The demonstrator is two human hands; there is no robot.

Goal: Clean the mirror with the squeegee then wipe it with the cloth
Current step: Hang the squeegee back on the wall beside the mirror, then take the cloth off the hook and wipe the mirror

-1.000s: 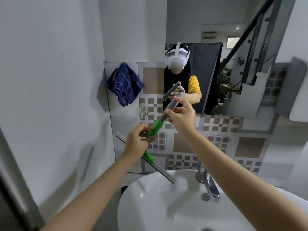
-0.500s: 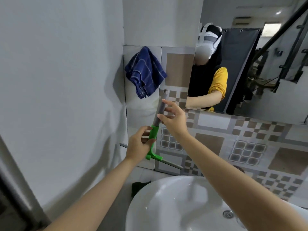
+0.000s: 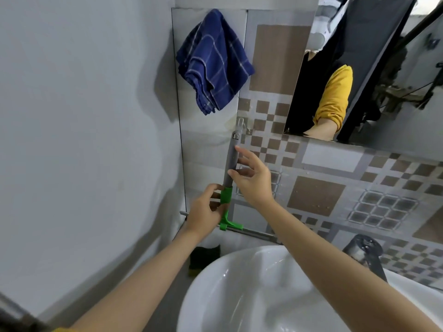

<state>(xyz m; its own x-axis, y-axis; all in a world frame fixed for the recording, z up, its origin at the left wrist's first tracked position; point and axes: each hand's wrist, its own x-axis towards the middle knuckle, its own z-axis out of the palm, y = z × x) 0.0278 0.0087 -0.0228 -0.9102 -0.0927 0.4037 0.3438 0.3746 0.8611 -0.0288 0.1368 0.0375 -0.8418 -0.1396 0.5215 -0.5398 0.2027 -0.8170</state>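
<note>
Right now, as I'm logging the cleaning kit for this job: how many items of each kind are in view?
Squeegee: 1
Blue checked cloth: 1
Dark sponge beside the sink: 1
Total: 3

No text, label, brand, number or sign can be read anywhere in the view.
</note>
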